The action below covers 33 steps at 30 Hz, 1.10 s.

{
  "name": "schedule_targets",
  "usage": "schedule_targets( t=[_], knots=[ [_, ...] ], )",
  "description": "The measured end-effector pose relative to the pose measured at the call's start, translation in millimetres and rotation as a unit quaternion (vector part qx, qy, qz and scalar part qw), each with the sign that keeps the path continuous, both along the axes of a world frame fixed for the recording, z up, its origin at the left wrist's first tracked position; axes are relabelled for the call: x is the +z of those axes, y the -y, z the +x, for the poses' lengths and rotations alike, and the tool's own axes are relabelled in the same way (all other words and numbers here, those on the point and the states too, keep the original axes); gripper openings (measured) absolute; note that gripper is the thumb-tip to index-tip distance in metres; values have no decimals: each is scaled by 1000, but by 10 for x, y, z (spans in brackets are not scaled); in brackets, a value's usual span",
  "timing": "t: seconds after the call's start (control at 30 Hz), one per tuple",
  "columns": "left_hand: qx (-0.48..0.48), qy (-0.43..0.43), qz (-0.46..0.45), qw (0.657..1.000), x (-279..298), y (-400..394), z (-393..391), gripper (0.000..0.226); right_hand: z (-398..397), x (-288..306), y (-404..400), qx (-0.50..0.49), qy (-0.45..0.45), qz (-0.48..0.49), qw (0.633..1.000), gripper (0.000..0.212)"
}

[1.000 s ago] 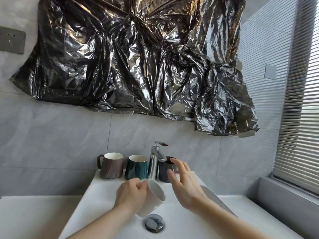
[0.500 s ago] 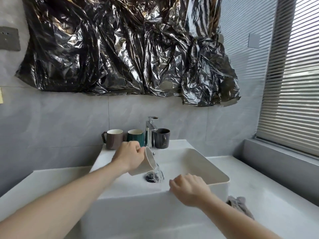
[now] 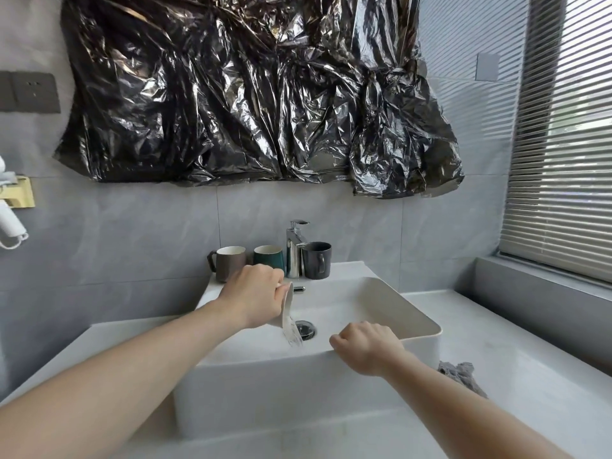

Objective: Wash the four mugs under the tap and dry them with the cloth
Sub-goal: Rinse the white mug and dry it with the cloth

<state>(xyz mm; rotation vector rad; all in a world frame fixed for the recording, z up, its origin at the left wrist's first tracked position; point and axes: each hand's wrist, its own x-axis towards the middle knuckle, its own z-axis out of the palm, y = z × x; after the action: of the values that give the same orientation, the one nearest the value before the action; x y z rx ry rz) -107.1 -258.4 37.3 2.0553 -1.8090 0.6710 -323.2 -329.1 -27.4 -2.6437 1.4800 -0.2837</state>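
Observation:
My left hand (image 3: 253, 294) grips a white mug (image 3: 285, 308) tipped mouth-down over the white basin (image 3: 414, 321), and water spills from it toward the drain (image 3: 305, 328). My right hand (image 3: 366, 347) rests on the basin's front rim with fingers curled over the edge. On the ledge behind stand a brown mug (image 3: 228, 266) and a green mug (image 3: 269, 258) left of the chrome tap (image 3: 294, 251), and a dark grey mug (image 3: 317, 260) to its right. A grey cloth (image 3: 462, 376) lies crumpled on the counter right of the basin.
Black plastic sheeting (image 3: 258, 94) covers the wall above the basin. A window with blinds (image 3: 563, 144) and a raised sill close off the right side. A white hair dryer (image 3: 10, 223) hangs on the left wall. The white counter (image 3: 530, 376) extends around the basin.
My left hand has tipped the white mug further, so it pours into the basin. My right hand has come down from near the tap to the basin's front rim. The view has pulled back.

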Motion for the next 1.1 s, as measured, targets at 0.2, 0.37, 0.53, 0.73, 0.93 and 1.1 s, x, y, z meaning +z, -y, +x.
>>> schedule_targets(
  t=[0.2, 0.37, 0.53, 0.73, 0.93, 1.1],
  knots=[
    [-15, 29, 8, 999, 14, -44, -52, 26, -2, -38, 17, 1, 10, -18, 1000, 41],
    [-21, 100, 37, 994, 19, -90, -155, 23, -28, -114, -36, 27, -17, -73, 997, 41],
    [-43, 206, 23, 977, 16, -177, -195, 31, -232, -202, -231, 99, 34, -105, 989, 39],
    [-150, 235, -49, 959, -106, -155, -10, 25, -1215, -532, -149, 130, 216, -227, 941, 33],
    [-175, 233, -59, 955, -187, -109, -29, 24, -1829, -783, 336, -76, 204, -121, 968, 56],
    [-184, 211, -46, 959, -252, -3, -56, 22, -1842, -965, 532, -43, 26, -12, 999, 78]
  ],
)
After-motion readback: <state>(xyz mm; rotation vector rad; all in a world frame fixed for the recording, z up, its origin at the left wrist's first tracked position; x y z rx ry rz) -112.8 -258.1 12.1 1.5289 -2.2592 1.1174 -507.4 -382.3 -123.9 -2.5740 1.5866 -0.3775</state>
